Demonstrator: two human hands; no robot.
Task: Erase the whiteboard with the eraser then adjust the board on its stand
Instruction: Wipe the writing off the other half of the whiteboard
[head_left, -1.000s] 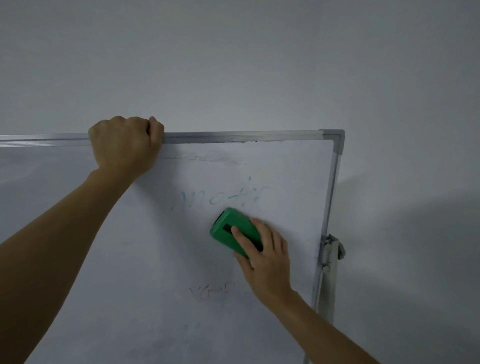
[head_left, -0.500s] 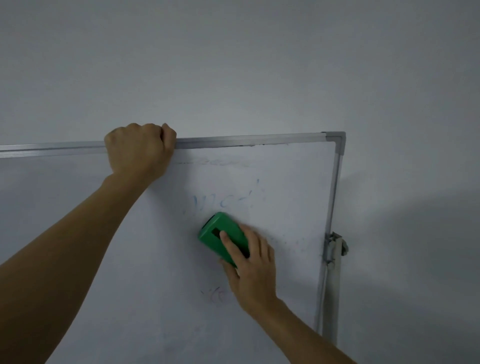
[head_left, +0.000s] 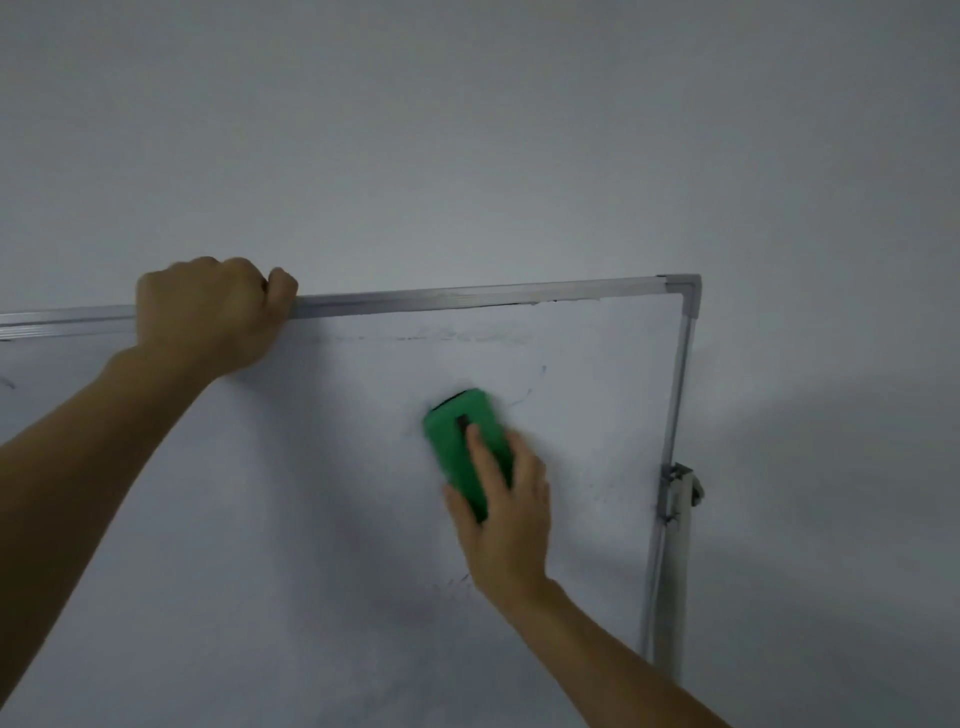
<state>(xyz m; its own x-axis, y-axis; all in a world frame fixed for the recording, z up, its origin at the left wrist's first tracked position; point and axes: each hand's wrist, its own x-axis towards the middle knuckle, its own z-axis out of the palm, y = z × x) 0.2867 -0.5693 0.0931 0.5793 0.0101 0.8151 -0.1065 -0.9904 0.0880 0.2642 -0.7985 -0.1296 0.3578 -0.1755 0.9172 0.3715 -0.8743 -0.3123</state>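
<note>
The whiteboard with a silver frame fills the lower left and centre of the head view. My left hand grips its top edge, fingers curled over the frame. A green eraser is pressed flat against the board right of centre, and my right hand holds it from below with a finger on its back. Faint blue marks remain just above and to the right of the eraser. Faint smudges show near my right wrist.
A grey stand post with a clamp bracket runs down the board's right edge. Behind and above the board is a plain pale wall. A small dark mark sits at the board's far left.
My right hand has swept the eraser up and left over the blue writing, which is now almost gone. The reddish marks lower down have faded. My left hand still grips the top edge.
</note>
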